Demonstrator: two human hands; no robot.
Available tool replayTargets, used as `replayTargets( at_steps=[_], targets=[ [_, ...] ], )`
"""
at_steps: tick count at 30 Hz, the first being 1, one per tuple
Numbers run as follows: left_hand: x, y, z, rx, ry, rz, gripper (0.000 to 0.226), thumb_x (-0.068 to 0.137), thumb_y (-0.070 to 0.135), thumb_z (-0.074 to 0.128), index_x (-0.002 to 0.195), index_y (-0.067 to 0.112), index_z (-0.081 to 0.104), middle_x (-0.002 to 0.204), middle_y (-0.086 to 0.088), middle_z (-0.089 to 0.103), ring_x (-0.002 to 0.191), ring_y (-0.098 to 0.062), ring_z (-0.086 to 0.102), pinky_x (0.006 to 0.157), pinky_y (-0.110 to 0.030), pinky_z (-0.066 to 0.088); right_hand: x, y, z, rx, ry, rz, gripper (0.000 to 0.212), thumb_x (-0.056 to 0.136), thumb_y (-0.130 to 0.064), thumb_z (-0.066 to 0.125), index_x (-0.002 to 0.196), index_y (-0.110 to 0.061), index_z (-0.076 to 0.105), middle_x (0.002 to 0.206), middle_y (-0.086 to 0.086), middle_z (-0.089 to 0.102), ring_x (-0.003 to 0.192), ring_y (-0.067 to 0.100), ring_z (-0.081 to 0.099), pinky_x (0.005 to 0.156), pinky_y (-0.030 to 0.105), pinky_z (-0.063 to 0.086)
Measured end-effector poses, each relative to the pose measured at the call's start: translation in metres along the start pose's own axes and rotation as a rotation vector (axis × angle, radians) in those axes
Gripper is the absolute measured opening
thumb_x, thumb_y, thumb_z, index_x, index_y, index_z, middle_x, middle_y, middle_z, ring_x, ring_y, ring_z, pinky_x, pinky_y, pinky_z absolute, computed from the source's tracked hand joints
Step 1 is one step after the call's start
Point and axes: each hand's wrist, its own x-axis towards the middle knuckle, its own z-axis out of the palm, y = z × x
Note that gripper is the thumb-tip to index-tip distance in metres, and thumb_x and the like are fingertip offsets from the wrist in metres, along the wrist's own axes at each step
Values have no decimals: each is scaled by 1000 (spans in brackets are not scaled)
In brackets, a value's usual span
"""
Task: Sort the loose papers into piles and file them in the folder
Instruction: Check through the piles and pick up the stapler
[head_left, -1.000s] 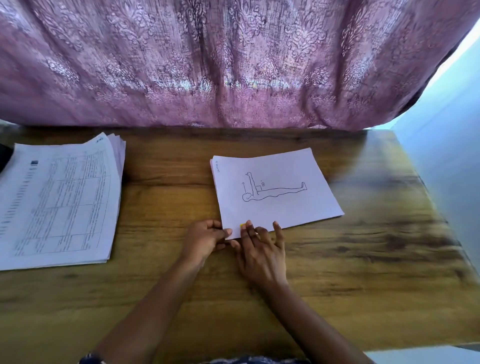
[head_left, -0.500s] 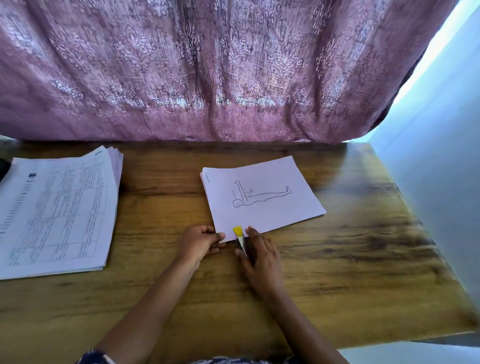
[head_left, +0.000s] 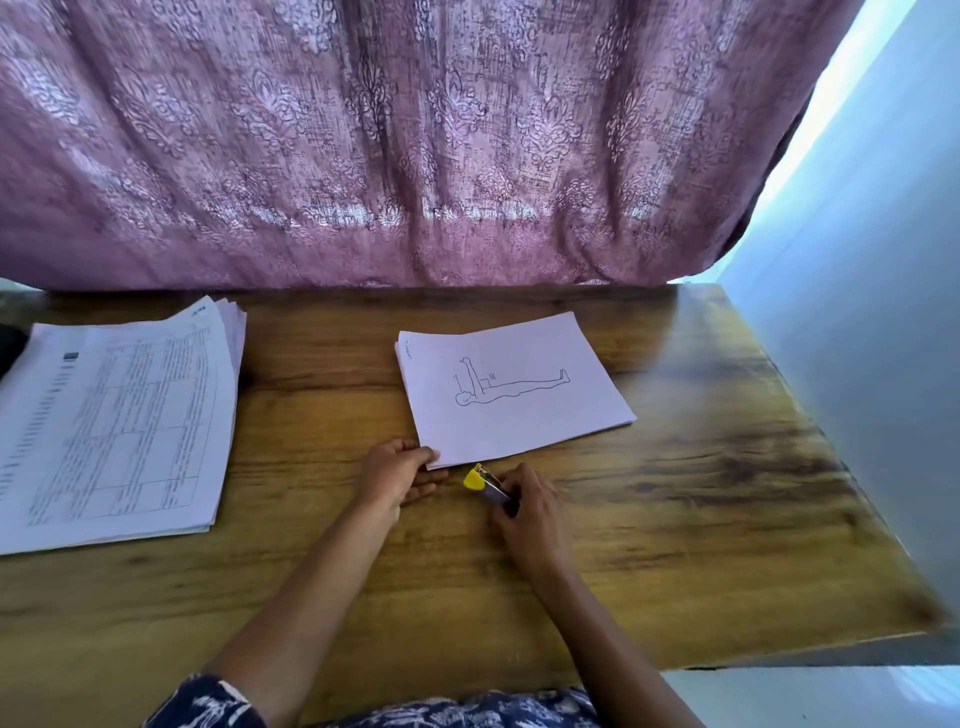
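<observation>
Fingers of left hand (head_left: 397, 470) pinching corner of drawing stack (head_left: 514, 389), fingers of right hand (head_left: 530, 512) clamped on yellow-tipped tool (head_left: 483, 482)

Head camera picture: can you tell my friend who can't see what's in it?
A left hand pinches the near corner of a small paper stack; the right hand grips a yellow-tipped tool beside it. A bigger pile of printed forms lies left on the wooden table.

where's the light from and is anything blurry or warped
Head view: daylight blows out the upper right beside the curtain; the wide lens bows the table edges; right hand and yellow-tipped tool are softly blurred; the drawing stack is sharp.
</observation>
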Motion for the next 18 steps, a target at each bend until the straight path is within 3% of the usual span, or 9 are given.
replayTargets(
  at_steps=[4, 8, 12, 15, 18],
  targets=[
    [-1, 1, 2, -38, -2, -12, 20, 85, 3, 70, 86, 13, 52, 81, -5, 68, 51, -10, 68, 45, -20, 53, 3, 5, -6, 27, -50, 7, 21, 78, -15, 71, 92, -10, 56, 88, -1, 59, 88, 21, 54, 65, 27, 29],
    [-3, 2, 12, -35, 21, -4, 33, 81, 6, 75, 104, 12, 52, 84, -7, 70, 52, -11, 68, 48, -22, 55, 8, 12, -10, 101, -85, -20, 31, 74, -20, 78, 95, -11, 57, 89, -3, 56, 87, 17, 49, 65, 25, 26],
    [-9, -2, 25, -47, 107, 43, 39, 81, -2, 72, 107, 14, 47, 84, -7, 69, 57, -11, 67, 53, -24, 55, 9, 26, -14, 138, -115, -65, 48, 74, -33, 79, 112, -13, 58, 102, 3, 56, 94, 19, 50, 70, 25, 31],
    [-15, -7, 38, -54, 162, 64, 34, 82, -6, 68, 104, 11, 48, 93, -10, 66, 60, -11, 66, 49, -20, 54, 6, 38, -26, 164, -65, -142, 42, 71, -32, 81, 107, -15, 67, 93, -9, 49, 88, 16, 50, 71, 21, 34],
    [-25, -14, 57, -39, 174, 75, 25, 84, -7, 64, 90, 14, 52, 87, -5, 66, 67, -15, 64, 46, -16, 51, 0, 55, -47, 242, 42, -169, 31, 71, -25, 80, 96, -14, 67, 84, -20, 43, 81, 8, 46, 71, 23, 36]
  ],
)
